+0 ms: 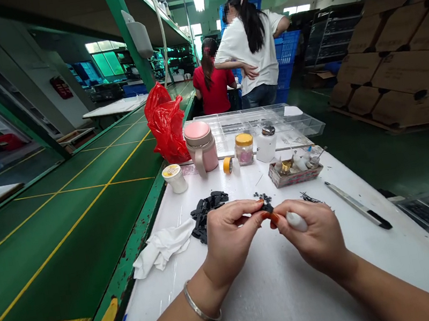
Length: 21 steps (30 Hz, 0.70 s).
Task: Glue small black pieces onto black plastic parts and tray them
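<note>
head view: my left hand (229, 230) pinches a small black part (267, 208); my right hand (318, 230) clasps a white rounded object (296, 222).

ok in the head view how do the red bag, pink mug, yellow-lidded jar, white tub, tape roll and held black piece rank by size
1. red bag
2. pink mug
3. yellow-lidded jar and white tub: look alike, not ranked
4. tape roll and held black piece: unsure, the piece is partly covered
</note>
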### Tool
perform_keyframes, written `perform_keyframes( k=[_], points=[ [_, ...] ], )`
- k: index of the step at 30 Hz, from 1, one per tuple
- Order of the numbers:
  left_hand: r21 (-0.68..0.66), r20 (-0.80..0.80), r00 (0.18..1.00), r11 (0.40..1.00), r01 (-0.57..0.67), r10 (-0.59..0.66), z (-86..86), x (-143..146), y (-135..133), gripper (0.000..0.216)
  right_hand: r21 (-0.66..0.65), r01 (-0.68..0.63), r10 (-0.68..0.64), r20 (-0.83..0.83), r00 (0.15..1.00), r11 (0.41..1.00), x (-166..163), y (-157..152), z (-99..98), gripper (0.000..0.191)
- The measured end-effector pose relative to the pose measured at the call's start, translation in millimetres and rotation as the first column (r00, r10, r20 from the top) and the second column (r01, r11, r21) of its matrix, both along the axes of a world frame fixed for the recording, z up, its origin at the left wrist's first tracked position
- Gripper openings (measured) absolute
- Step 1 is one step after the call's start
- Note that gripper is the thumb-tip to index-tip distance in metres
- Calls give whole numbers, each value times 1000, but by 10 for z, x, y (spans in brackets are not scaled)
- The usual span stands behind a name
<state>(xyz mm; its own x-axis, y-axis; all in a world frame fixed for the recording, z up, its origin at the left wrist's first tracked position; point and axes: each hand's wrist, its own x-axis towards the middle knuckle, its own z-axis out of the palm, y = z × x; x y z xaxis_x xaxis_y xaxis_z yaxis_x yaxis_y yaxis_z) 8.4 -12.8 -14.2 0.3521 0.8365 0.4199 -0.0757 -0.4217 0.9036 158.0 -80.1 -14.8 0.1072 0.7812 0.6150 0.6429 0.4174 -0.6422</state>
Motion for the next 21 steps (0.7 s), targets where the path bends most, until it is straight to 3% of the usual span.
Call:
perform_keyframes(
  k=[8, 15, 21],
  points=[
    [-69, 33, 995, 993, 99, -96, 41, 3, -6, 11, 17, 19, -19, -2, 1000, 1000, -22, -9, -51, 12],
    [-239, 83, 994, 967, 93, -75, 11, 19, -14, 24, -6, 64, -64, -6, 998, 998, -28, 29, -40, 16],
    [-173, 73, 997, 984, 48, -36, -11, 39, -11, 14, 7, 57, -57, 9, 998, 998, -16, 30, -48, 15]
  ],
)
